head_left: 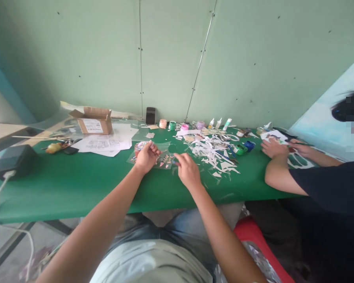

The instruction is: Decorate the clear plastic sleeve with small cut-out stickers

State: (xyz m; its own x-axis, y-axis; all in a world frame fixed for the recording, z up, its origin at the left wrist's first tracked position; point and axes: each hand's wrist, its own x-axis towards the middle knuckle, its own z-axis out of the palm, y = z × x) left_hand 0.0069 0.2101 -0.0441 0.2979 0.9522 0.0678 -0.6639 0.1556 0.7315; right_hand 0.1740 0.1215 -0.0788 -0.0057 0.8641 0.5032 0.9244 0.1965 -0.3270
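Observation:
My left hand is over the green table, its fingers curled in and closed. Whatever they hold, if anything, is too small to make out. Just behind that hand is a small round item with a multicoloured top, partly hidden by it. Between my hands lies a clear plastic sheet or bag with small pink and coloured pieces on or in it. At its right edge my right hand has thumb and index finger pinched together. What sits between those fingertips cannot be made out.
White paper scraps are heaped right of my hands, near green and blue paint jars. Left are printed sheets, an open cardboard box and a black power adapter. At right, a co-worker's hands handle white paper.

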